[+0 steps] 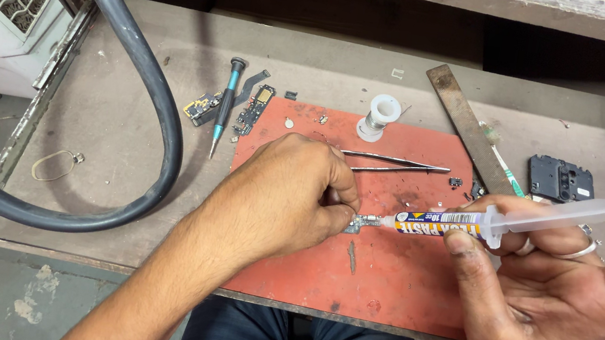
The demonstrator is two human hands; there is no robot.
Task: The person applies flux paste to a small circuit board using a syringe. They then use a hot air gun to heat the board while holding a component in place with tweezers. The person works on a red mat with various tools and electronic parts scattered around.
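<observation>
Red mat (397,288): tweezers (391,165), solder spool (380,118) behind syringe (470,223).

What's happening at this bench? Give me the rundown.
A person is working over a worn red mat on a grey workbench. The left hand pins a small metal circuit part to the mat. The right hand holds a clear plastic syringe with a blue and yellow label, thumb on the plunger, nozzle touching that part. Steel tweezers, a white spool and a blue-handled screwdriver lie nearby.

One syringe (470,221), one tweezers (391,164), one screwdriver (227,103), two hands (291,192).
</observation>
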